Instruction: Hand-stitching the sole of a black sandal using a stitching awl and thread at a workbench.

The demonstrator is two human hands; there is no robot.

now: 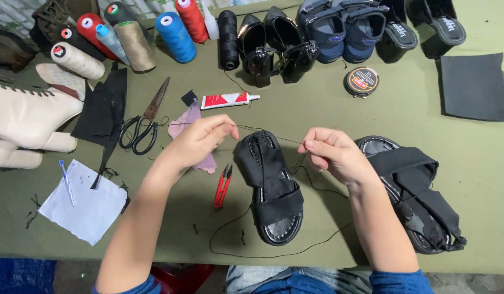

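Observation:
My left hand (200,139) and my right hand (331,152) each pinch one end of a thin black thread (268,133) stretched between them, above a black sandal (271,188) that lies sole-down on the green table. More of the thread loops loose toward the table's front edge. A second black sandal (412,188) with crossed straps rests right of my right hand. Small red thread snips (223,186) lie just left of the first sandal, under my left wrist.
Black-handled scissors (143,125), a glue tube (227,100) and a pink cloth scrap (188,122) lie behind my left hand. Several thread spools (176,35) and shoes (339,27) line the back. A round polish tin (361,81), dark felt (472,86), white paper with a pen (86,201) and cream boots (29,117) surround.

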